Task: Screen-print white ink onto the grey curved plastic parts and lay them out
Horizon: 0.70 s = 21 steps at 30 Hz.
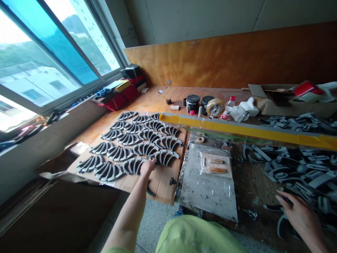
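My left hand (147, 167) reaches out to the cardboard sheet (163, 182) and rests on a curved dark plastic part (134, 165) in the nearest row; its fingers curl down onto it. Several rows of the same curved parts (142, 137) lie across the cardboard. My right hand (298, 211) lies at the lower right, fingers stretched out over a pile of grey and black parts (302, 168), fingertips touching one of them.
A metal plate (207, 182) with a plastic bag on it lies in front of me. A yellow-edged bar (237, 128) crosses the bench. Behind it stand two black jars (193, 102), a tape roll (214, 106), a bottle and cardboard boxes (284, 102). Windows are at left.
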Tool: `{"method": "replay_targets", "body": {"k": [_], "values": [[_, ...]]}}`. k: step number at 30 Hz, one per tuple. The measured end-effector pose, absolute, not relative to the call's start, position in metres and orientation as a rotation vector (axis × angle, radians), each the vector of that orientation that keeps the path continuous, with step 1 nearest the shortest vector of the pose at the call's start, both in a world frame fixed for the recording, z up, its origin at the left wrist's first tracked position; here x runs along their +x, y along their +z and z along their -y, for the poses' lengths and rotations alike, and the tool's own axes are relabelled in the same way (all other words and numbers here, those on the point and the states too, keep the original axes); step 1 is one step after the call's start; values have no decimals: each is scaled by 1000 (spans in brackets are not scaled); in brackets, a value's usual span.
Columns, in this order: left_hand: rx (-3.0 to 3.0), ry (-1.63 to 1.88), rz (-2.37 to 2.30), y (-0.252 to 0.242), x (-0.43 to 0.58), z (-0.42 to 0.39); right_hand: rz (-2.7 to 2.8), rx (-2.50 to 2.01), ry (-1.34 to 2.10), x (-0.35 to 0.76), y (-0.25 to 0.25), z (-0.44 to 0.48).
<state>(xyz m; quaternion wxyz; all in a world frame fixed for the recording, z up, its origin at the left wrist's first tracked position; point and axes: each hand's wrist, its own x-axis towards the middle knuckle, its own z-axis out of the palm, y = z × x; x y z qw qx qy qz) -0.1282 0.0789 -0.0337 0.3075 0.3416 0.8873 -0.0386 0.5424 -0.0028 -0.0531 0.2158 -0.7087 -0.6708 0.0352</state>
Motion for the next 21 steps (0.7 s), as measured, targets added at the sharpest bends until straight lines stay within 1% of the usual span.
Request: {"method": "replay_targets", "body": {"k": [9,16,21], "values": [[1014,-262,-2342,-33,-132,-95,1717,-2124,287,544,-63,17],[1098,-275,-2290,-26,-133,-104,1624,-2190,424,540,-55,15],[1090,-251,-2305,-24,-133,-100,1618,-2201,491,546,-62,15]]}}
